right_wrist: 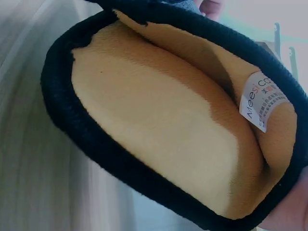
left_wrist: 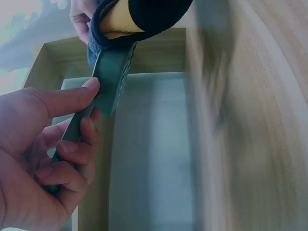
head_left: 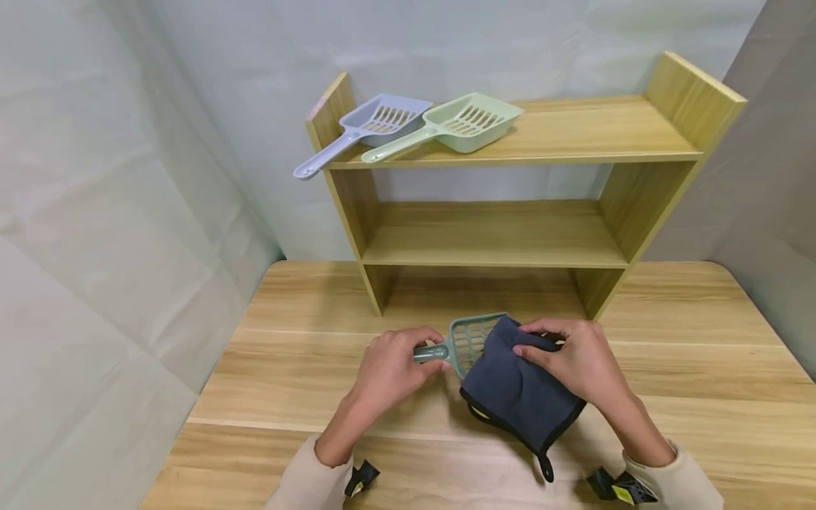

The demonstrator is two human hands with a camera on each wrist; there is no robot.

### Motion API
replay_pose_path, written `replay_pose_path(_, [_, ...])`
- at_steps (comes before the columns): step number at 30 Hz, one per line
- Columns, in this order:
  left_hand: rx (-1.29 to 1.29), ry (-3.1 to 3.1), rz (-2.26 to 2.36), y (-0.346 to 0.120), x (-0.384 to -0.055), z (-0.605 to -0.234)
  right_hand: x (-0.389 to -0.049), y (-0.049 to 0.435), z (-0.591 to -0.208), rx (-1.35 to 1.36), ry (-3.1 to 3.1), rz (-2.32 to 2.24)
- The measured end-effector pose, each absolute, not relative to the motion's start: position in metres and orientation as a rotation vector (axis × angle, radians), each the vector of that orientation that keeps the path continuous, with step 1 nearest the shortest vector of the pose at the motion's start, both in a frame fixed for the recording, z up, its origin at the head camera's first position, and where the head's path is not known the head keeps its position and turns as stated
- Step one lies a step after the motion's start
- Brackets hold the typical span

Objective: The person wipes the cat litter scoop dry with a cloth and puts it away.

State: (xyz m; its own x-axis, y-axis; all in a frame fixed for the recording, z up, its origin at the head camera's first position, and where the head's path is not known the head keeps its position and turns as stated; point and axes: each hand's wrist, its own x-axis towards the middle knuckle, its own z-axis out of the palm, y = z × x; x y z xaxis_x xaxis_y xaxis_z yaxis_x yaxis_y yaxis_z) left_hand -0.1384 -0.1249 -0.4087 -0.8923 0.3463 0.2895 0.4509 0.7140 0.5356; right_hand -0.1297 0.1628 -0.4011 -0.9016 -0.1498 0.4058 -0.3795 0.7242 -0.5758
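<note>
My left hand (head_left: 389,365) grips the handle of a dark green litter scoop (head_left: 467,341), thumb on one side and fingers curled round the other. A dark blue cleaning mitt (head_left: 519,386) with black edging and a hanging loop covers part of the slotted scoop head. My right hand (head_left: 583,358) pinches the mitt's upper fabric against the scoop's far side. Seen from the right wrist, the mitt's opening (right_wrist: 154,115) gapes, showing a yellow lining and a white label (right_wrist: 262,101). In the left wrist view the scoop (left_wrist: 113,72) is tilted on edge, its far end hidden by the mitt.
A wooden shelf unit (head_left: 497,234) stands at the back of the wooden table (head_left: 287,397). On its top board lie a lavender litter scoop (head_left: 376,126) and a pale green one (head_left: 462,127), handles jutting over the front edge. Pale fabric walls (head_left: 127,212) surround the table.
</note>
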Motion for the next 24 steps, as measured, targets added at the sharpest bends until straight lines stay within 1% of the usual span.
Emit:
replay_pose_path(16, [-0.714, -2.773, -0.808, -0.111, -0.13, -0.418, -0.126, 0.142, -0.418, 0.485, -2.65, 1.0])
replay_pose_path(24, [-0.715, -2.768, -0.833, -0.11, -0.131, -0.419, -0.125, 0.141, -0.417, 0.481, -2.649, 0.971])
